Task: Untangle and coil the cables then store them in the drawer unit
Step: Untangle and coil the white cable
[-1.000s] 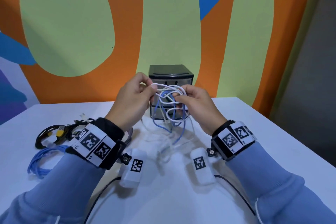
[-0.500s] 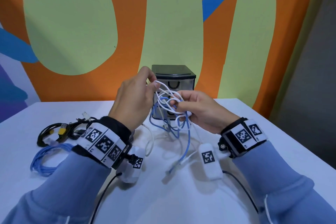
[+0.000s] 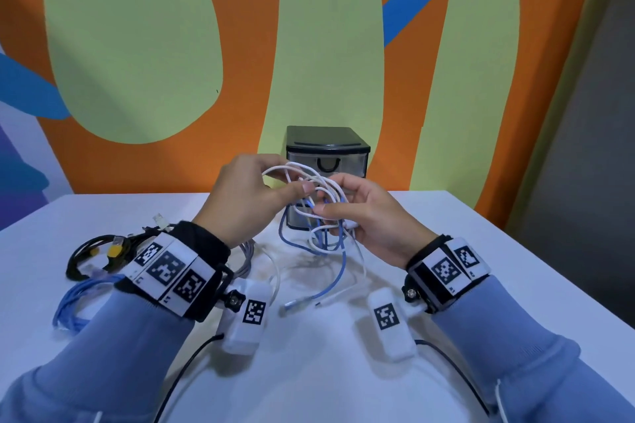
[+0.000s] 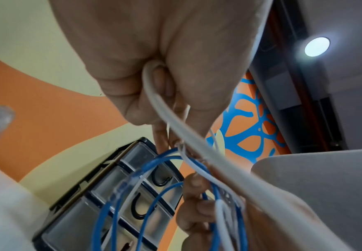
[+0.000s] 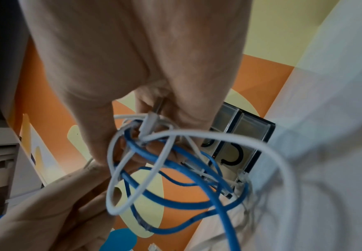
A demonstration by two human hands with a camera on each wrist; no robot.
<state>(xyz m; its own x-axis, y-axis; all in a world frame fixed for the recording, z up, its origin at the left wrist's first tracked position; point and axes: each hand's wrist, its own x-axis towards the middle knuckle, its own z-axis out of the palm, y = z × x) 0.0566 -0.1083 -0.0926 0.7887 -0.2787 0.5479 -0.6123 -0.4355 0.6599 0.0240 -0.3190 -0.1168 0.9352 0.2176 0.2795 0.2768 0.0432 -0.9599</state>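
A tangle of white cable (image 3: 311,178) and blue cable (image 3: 340,264) hangs between both hands above the table, in front of the drawer unit (image 3: 326,151). My left hand (image 3: 254,196) pinches white loops (image 4: 165,112) at the top of the tangle. My right hand (image 3: 357,213) grips the bundle from the right, with a white plug end (image 5: 152,118) between its fingers. Blue loops (image 5: 175,200) and loose ends trail down onto the table (image 3: 309,371). The drawer unit's drawers (image 4: 120,185) look closed.
At the left of the table lie a coiled blue cable (image 3: 74,306), a black cable with a yellow plug (image 3: 99,251) and a grey cable (image 3: 245,256). The painted wall stands right behind the drawer unit. The table's right edge (image 3: 549,271) is close.
Both hands have lifted the tangle higher and pulled slightly apart. More white loops now sit between them, and the blue cable's ends hang lower onto the table.
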